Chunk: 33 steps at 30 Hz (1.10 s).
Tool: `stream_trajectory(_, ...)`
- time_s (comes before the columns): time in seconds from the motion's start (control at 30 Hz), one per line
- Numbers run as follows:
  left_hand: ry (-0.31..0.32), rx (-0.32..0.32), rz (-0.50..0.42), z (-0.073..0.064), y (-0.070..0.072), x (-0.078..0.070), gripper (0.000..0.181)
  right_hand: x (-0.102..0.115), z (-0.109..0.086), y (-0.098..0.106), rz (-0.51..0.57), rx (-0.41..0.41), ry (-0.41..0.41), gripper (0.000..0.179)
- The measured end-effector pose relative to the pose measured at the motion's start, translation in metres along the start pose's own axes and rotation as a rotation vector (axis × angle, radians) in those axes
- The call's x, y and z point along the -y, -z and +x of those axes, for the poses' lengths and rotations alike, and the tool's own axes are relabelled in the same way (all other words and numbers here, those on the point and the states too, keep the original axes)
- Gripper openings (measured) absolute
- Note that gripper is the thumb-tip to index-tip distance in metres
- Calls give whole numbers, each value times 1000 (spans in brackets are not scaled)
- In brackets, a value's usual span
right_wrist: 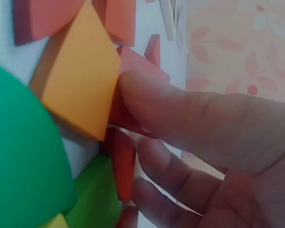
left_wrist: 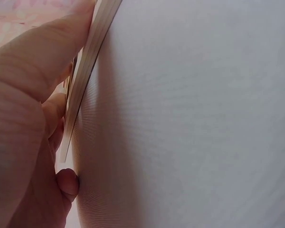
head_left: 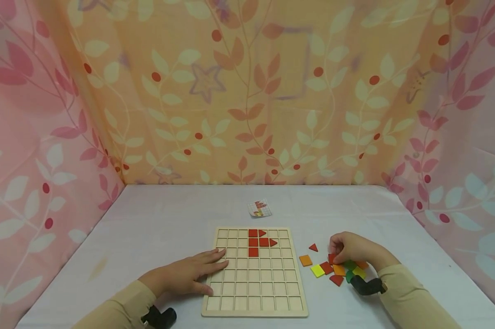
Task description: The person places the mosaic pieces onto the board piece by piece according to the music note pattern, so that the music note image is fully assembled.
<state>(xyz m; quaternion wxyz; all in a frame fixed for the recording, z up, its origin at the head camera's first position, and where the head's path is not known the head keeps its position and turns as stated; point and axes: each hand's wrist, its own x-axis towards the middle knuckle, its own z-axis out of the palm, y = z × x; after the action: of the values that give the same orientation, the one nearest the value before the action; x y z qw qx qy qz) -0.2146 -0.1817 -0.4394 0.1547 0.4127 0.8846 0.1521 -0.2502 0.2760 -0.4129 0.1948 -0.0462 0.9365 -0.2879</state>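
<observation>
A wooden grid board (head_left: pixel 253 310) lies on the table, with several red squares and two red triangles (head_left: pixel 274 242) set in its upper middle cells. My left hand (head_left: pixel 189 273) rests on the board's left edge, fingers spread and nearly straight. To the right of the board, my right hand (head_left: pixel 356 249) is at a loose pile of coloured blocks. Its thumb and fingers pinch a red square block (right_wrist: pixel 142 66), partly hidden by the thumb. Close by in the right wrist view are an orange block (right_wrist: pixel 80 76) and a rounded green block (right_wrist: pixel 23 152).
A small picture card (head_left: pixel 259 208) lies beyond the board. Between board and pile are a red triangle (head_left: pixel 313 247), an orange square (head_left: pixel 306 260) and a yellow square (head_left: pixel 318 271). Patterned cloth (head_left: pixel 247 91) hangs behind and at both sides of the white table (head_left: pixel 169 214).
</observation>
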Motion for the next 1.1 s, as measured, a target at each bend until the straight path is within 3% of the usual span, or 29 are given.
stream_trajectory(0.23, -11, -7, 11, 1, -2, 0, 75, 5, -1, 3, 15, 8, -9, 16)
stream_trajectory(0.47, -10, -3, 14, 1, -1, 1, 75, 20, 6, 4, 24, -42, -14, 9)
stream_trajectory(0.77, -14, -5, 26, 1, -1, 2, 75, 50, 25, -7, 148, -81, 104, 4)
stream_trajectory(0.93, -13, -2, 29, 1, 0, 2, 75, 73, 32, -22, 171, -49, 134, 4)
stream_trajectory(1.1, -10, -1, 15, 1, -1, 1, 75, 94, 38, -36, 177, -17, 214, 4)
